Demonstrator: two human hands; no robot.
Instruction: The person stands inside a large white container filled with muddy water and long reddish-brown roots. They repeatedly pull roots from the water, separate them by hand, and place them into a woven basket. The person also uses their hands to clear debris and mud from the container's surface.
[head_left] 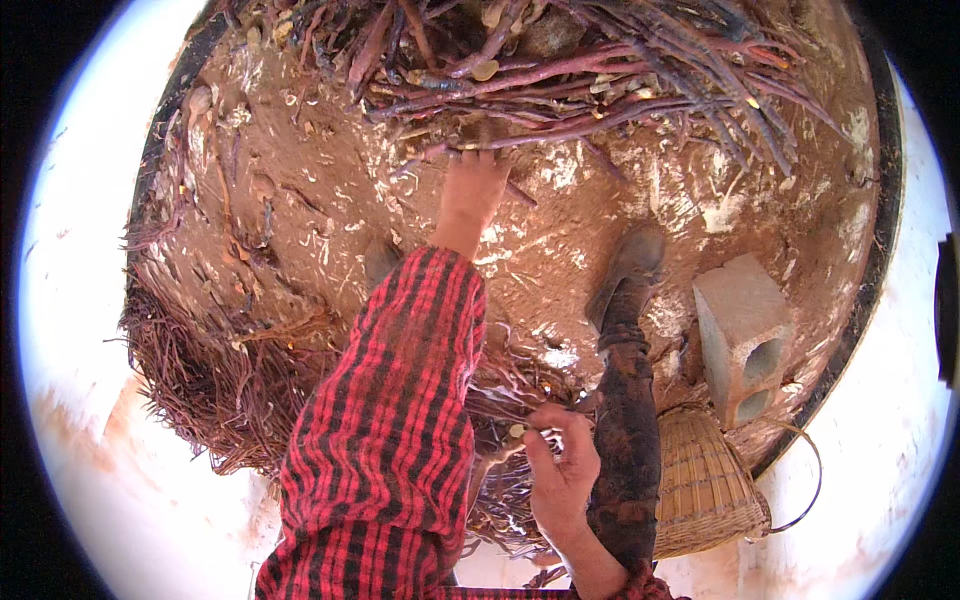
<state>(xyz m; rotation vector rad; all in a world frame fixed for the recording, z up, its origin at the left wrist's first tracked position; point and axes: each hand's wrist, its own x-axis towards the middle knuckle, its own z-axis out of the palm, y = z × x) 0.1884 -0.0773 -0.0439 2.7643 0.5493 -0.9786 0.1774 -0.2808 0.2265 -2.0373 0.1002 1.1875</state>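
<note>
My left hand (pixel 474 190), in a red-and-black checked sleeve, reaches forward to the near edge of a large pile of long purplish stems or roots (pixel 570 80). Its fingers curl down over a thin purplish stem (pixel 428 153) lying there; the fingertips are partly hidden. Closer in, my right hand (pixel 563 475) is bent, with thumb and forefinger nearly together. What it holds is mostly hidden; a small dark edge shows by the fingers. Right beside its thumb is a brownish stem (pixel 498 455) with a pale round cut end.
A heap of thin reddish roots (pixel 200 370) lies at the left. On the right stand a hollow concrete block (pixel 742 325) and a wicker basket (pixel 700 480) with a handle. My boot (pixel 635 265) rests on brown ground (pixel 330 190) strewn with pale shavings.
</note>
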